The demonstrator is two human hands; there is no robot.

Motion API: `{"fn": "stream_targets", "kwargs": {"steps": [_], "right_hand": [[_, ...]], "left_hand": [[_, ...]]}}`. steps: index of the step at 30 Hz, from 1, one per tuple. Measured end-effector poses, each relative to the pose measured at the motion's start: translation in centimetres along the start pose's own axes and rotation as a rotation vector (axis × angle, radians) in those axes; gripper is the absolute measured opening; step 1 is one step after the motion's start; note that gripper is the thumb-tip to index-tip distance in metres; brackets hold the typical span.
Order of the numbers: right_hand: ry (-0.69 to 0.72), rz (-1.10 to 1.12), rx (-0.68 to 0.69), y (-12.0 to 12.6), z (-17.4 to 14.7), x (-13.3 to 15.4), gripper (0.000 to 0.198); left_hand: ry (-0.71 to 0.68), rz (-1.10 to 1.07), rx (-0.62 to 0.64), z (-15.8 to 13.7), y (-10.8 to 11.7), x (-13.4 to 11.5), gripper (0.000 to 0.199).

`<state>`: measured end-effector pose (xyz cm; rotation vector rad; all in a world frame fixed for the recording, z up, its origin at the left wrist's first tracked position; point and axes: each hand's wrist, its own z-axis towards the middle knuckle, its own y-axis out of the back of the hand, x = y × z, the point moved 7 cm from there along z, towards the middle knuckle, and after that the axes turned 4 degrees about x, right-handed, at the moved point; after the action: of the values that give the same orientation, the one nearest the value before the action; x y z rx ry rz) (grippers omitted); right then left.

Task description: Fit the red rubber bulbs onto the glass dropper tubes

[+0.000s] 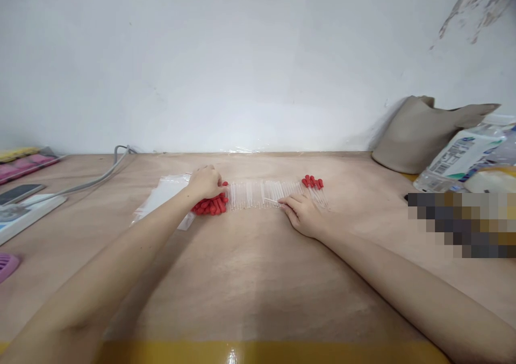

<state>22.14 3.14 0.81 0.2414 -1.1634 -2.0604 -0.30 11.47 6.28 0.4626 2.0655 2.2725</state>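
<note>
My left hand (205, 182) is over a pile of small red rubber caps (210, 206), its fingers pinched on one red cap (224, 184). A row of thin clear tubes (245, 194) lies side by side on the table to the right of the pile. In the fingertips of my right hand (303, 213) is a single clear tube (271, 200), tilted across the front of the row. Several tubes with red caps on their far ends (312, 181) lie just beyond that hand.
Clear plastic bags (159, 194) lie under and left of my left hand. A grey cable (100, 177), a phone (22, 193) and a white box (36, 213) are at the left. A beige bag (407, 135) and a plastic bottle (459, 154) stand at the right, before the wall.
</note>
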Motion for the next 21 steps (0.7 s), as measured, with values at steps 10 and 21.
{"fn": "stream_targets", "kwargs": {"steps": [10,21], "right_hand": [[-0.003,0.031,0.012,-0.1,0.0,-0.2,0.020],[-0.038,0.116,0.012,0.5,-0.1,0.3,0.017]], "left_hand": [[0.117,-0.038,0.016,1.2,-1.1,-0.2,0.027],[-0.442,-0.650,-0.260,-6.2,0.1,-7.3,0.014]]}}
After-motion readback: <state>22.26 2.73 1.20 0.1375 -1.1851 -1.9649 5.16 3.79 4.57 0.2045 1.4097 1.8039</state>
